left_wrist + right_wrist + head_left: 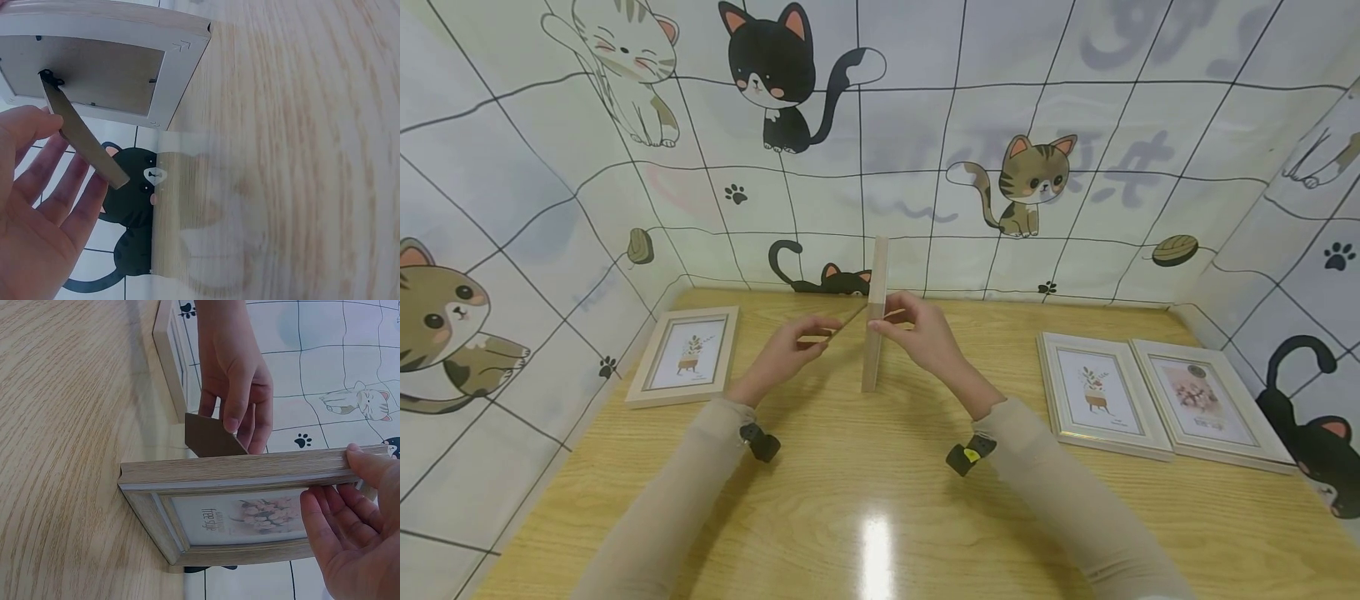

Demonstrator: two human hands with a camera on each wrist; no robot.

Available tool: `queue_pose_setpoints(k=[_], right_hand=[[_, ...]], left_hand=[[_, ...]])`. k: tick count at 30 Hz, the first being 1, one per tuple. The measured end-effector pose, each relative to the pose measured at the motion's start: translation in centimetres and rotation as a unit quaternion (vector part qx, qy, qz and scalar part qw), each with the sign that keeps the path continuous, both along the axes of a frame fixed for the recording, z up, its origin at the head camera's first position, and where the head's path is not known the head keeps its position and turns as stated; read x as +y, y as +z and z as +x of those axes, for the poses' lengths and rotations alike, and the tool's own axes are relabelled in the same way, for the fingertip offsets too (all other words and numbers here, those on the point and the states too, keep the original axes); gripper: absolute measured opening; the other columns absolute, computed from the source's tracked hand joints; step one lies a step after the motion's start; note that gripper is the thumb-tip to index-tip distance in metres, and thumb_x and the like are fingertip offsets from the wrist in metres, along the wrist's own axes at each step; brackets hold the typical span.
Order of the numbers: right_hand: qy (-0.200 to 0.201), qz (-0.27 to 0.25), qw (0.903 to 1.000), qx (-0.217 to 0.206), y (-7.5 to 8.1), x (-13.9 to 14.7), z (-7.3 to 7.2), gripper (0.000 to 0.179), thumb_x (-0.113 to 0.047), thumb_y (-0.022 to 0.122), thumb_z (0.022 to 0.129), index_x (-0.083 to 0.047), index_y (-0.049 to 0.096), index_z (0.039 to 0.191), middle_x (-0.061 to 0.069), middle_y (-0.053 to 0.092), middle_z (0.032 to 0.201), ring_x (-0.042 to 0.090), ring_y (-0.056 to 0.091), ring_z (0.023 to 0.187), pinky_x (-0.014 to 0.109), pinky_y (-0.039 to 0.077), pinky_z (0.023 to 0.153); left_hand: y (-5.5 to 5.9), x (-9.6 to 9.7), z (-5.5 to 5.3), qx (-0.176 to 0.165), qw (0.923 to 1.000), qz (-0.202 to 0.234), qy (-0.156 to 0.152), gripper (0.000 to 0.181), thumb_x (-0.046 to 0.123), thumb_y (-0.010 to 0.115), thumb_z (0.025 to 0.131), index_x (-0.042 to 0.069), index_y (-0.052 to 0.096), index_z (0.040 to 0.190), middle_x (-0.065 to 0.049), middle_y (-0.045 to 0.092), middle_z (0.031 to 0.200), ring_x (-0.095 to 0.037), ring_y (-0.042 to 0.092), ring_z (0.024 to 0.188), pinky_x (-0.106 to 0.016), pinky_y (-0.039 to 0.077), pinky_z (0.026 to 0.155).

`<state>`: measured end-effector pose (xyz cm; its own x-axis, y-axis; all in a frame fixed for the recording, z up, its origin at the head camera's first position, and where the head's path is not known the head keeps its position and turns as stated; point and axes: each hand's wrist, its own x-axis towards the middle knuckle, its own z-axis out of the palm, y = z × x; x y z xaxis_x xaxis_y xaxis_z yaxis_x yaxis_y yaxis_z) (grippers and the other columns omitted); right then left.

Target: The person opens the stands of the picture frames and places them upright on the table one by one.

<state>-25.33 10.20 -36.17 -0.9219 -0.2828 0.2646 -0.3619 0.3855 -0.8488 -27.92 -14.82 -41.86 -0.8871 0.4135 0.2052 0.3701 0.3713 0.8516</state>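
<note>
A wooden picture frame (876,350) stands upright, edge-on to the head view, at the middle of the table. Its front, seen in the right wrist view, has a pink flower print (262,515) lettered "free style". My right hand (927,336) grips the frame's edge, thumb on the side and fingers on the front. Behind the frame, my left hand (792,346) pinches the easel leg (87,140) between thumb and fingers. That flat brown leg is swung out from the grey backing board (112,69), joined at a small black hinge (52,77).
A picture frame with a plant print (690,357) lies at the left of the wooden table (820,517). Two more frames lie at the right, one with a plant print (1093,393), one with pink flowers (1202,400). A cat-patterned curtain (910,125) encloses the back and sides.
</note>
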Motion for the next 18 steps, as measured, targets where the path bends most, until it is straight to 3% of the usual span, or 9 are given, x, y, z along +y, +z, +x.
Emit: queue_pose_setpoints(k=[7,14,18], right_hand=[[0.001,0.000,1.0000,0.005,0.0,0.0,0.1,0.029,-0.021,0.073,0.092,-0.006,0.064,0.115,0.013,0.070,0.111,0.030,0.070,0.108,0.045,0.059,0.091],[0.000,0.000,1.0000,0.005,0.1,0.0,0.1,0.028,-0.022,0.072,0.092,-0.006,0.065,0.115,0.012,0.070,0.111,0.030,0.070,0.108,0.045,0.059,0.091],[0.002,-0.001,1.0000,0.006,0.1,0.0,0.1,0.029,-0.022,0.072,0.092,-0.006,0.065,0.116,0.013,0.069,0.112,0.031,0.070,0.108,0.045,0.059,0.091]], left_hand=[[2.2,0.3,1.8,-0.005,0.9998,-0.017,-0.005,0.037,-0.005,0.057,0.096,-0.009,0.056,0.132,-0.026,0.056,0.140,-0.043,0.053,0.130,-0.050,0.051,0.106],[0.0,0.0,0.5,0.008,0.9999,-0.007,-0.005,0.036,-0.007,0.057,0.095,-0.006,0.058,0.131,-0.024,0.056,0.141,-0.043,0.054,0.130,-0.051,0.052,0.105],[0.2,0.2,0.7,0.016,0.9998,0.001,-0.013,0.032,-0.004,0.060,0.095,-0.001,0.062,0.128,-0.020,0.060,0.137,-0.038,0.057,0.128,-0.048,0.054,0.103]])
